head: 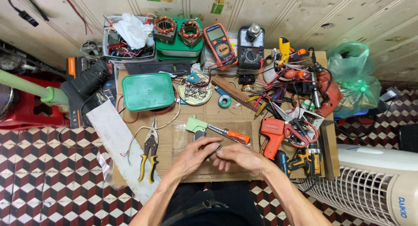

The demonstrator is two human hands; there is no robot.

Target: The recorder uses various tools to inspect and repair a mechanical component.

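My left hand (196, 154) and my right hand (237, 157) meet over the cardboard-covered bench (183, 136). Between their fingertips they pinch a small dark part (216, 151) that is too small to make out. Just beyond the hands lie a light green plastic piece (196, 123) and a screwdriver with an orange handle (230, 133). Yellow-handled pliers (149, 155) rest to the left of my left hand.
A green lidded box (148, 91), a round tin of screws (195, 91), two multimeters (220, 44), motor stators (177, 30), an orange glue gun (272, 134), red scissors (300, 132), drills and tangled wires crowd the bench. A white fan (370, 182) stands right, a red stool (26, 106) left.
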